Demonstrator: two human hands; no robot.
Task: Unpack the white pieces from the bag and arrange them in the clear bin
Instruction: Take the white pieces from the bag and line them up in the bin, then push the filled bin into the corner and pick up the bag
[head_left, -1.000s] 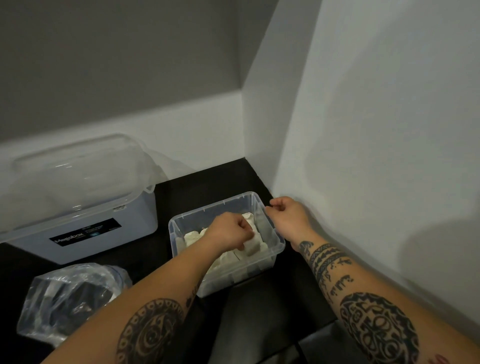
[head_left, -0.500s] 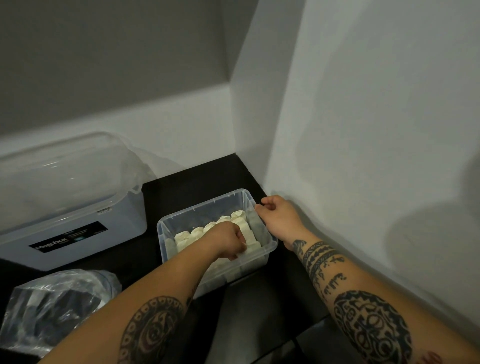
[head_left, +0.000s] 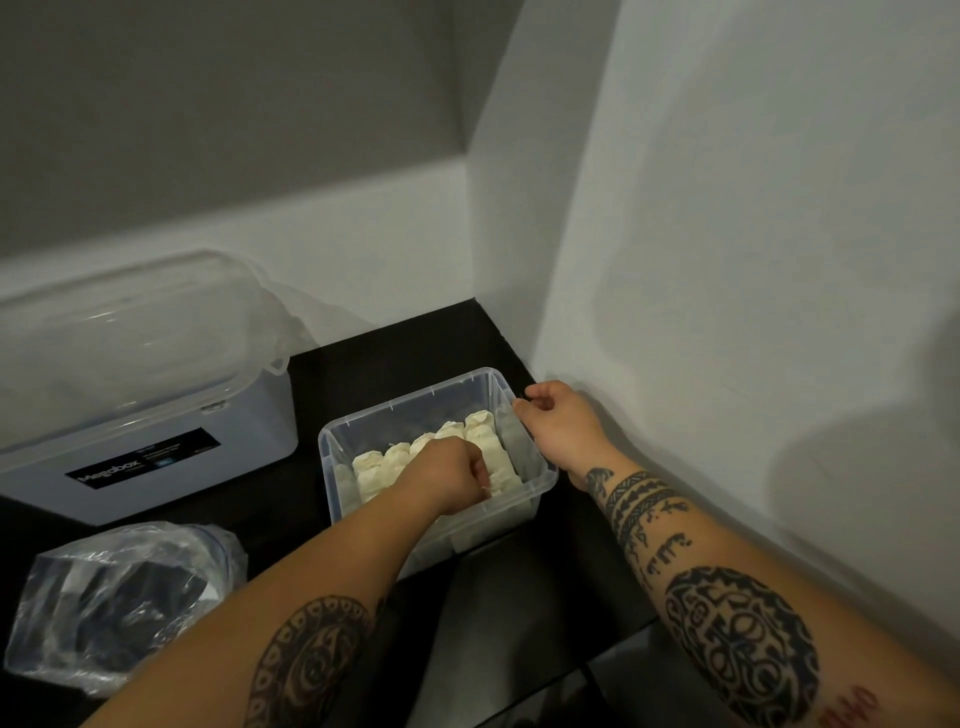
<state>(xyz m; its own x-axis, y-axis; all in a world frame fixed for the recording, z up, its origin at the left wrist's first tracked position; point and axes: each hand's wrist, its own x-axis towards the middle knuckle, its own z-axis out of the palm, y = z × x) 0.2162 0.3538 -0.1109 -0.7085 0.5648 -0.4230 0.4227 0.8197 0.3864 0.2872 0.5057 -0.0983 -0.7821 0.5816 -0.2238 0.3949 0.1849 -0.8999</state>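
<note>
A small clear bin (head_left: 332, 457) stands on the black shelf near the right wall. Rows of white pieces (head_left: 384, 462) lie packed inside it. My left hand (head_left: 447, 478) is down in the bin with its fingers curled among the pieces near the front right; what its fingertips hold is hidden. My right hand (head_left: 556, 421) grips the bin's far right rim with curled fingers. A crumpled clear plastic bag (head_left: 119, 597) lies on the shelf at the lower left.
A large clear storage box (head_left: 156, 431) with a lid and a black label sits at the left, behind the bag. White walls close in at the back and right. The black shelf (head_left: 519, 582) ends at a front edge at the lower right.
The view has shifted slightly. My left hand has stayed low among the pieces in the bin, and my right hand keeps its hold on the rim.
</note>
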